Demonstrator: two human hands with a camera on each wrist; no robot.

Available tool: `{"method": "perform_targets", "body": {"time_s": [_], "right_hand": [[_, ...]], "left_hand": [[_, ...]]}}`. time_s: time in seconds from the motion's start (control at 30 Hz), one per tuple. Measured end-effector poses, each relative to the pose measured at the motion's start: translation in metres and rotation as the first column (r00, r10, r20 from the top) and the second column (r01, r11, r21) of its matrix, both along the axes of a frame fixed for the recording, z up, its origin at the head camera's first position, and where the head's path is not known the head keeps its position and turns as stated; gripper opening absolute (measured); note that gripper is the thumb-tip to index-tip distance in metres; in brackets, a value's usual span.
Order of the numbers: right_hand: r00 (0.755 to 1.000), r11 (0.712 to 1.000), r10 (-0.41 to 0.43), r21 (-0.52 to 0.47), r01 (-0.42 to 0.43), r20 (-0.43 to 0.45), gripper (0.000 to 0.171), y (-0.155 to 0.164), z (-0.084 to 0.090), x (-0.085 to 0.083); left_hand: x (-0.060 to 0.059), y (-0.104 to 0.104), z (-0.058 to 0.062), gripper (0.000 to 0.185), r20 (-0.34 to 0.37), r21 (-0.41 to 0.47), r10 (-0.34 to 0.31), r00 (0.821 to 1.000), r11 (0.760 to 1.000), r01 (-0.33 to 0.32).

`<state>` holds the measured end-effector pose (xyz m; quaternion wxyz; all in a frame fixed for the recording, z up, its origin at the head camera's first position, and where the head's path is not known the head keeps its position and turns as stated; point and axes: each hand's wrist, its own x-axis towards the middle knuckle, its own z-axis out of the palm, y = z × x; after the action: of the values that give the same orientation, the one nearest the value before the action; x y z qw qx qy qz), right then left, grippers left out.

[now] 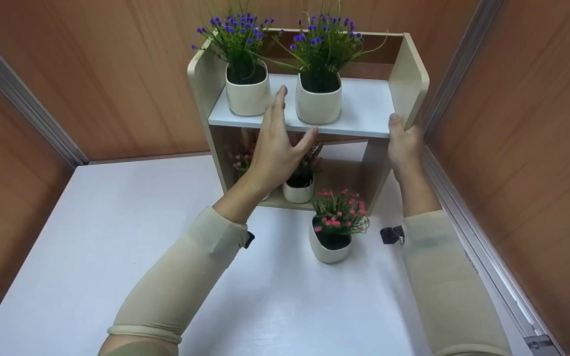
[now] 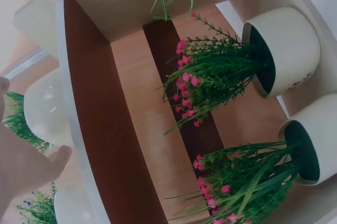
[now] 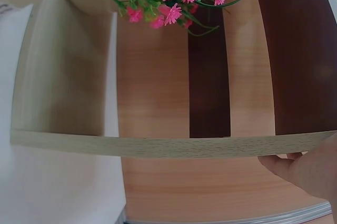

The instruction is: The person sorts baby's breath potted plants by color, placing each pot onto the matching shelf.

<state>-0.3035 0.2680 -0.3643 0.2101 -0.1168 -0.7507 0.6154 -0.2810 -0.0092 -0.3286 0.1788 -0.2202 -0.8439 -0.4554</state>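
Observation:
A two-tier wooden shelf (image 1: 302,129) stands against the back wall. My right hand (image 1: 406,143) grips its right side panel, thumb along the front edge. In front of the upper board my left hand (image 1: 276,153) is raised with fingers extended and thumb spread, holding nothing. Its fingertips overlap the gap between two white pots of purple flowers, the left pot (image 1: 248,98) and the right pot (image 1: 318,106). In the lower compartment, the left wrist view shows two pink-flowered pots, an upper one (image 2: 292,50) and a lower one (image 2: 318,150); my left arm partly hides them in the head view.
Another white pot (image 1: 331,249) with pink flowers stands on the white table (image 1: 151,222), just before the shelf's right front. Wood-grain panels enclose the table, with a metal rail (image 1: 493,257) along the right side. A dark strap end (image 1: 391,235) hangs at my right cuff.

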Motion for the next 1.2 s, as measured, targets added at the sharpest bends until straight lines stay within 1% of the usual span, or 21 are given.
{"method": "perform_targets", "body": {"time_s": [0.13,0.2,0.27,0.37,0.47,0.6,0.73,0.9,1.03,1.2], "right_hand": [[1.000,1.000,0.017,-0.004,-0.017,-0.003,0.057,-0.001,0.000,0.000],[1.000,1.000,0.021,-0.008,-0.021,-0.005,0.058,0.000,0.000,0.000],[1.000,1.000,0.027,-0.011,-0.027,-0.010,0.058,0.000,0.000,0.000],[1.000,1.000,0.020,-0.016,-0.020,-0.009,0.056,0.000,0.001,0.000],[1.000,1.000,0.014,-0.028,-0.014,-0.006,0.054,0.000,0.001,0.000],[1.000,0.999,0.022,-0.036,-0.023,-0.013,0.057,0.000,0.001,0.001],[1.000,0.998,0.025,-0.054,-0.025,-0.006,0.063,0.000,0.000,0.001],[1.000,0.998,0.020,-0.065,-0.021,-0.005,0.065,0.001,-0.002,0.002],[1.000,0.999,0.002,-0.050,-0.002,0.004,0.065,0.001,-0.001,0.001],[1.000,0.999,-0.004,-0.044,0.004,0.016,0.064,-0.001,0.000,-0.001]], "left_hand": [[0.014,-0.007,-0.009,0.089,-0.053,0.030,-0.004,0.999,1.000,0.005],[0.020,-0.010,-0.015,0.087,-0.064,0.038,0.001,0.998,0.999,0.001],[0.027,-0.012,-0.021,0.085,-0.060,0.045,0.016,0.998,0.999,-0.013],[0.037,-0.016,-0.033,0.080,-0.021,0.073,0.025,0.999,0.997,-0.024],[0.048,-0.020,-0.047,0.074,0.049,0.113,0.005,0.999,0.994,-0.010],[0.063,-0.025,-0.067,0.069,0.121,0.167,-0.036,0.992,0.986,0.016],[0.075,-0.030,-0.087,0.068,0.153,0.149,-0.026,0.988,0.989,0.003],[0.084,-0.035,-0.110,0.067,0.187,0.113,0.001,0.982,0.993,-0.023],[0.090,-0.039,-0.125,0.065,0.238,0.121,0.021,0.971,0.991,-0.051],[0.095,-0.044,-0.140,0.062,0.267,0.158,0.042,0.963,0.984,-0.087]]}}
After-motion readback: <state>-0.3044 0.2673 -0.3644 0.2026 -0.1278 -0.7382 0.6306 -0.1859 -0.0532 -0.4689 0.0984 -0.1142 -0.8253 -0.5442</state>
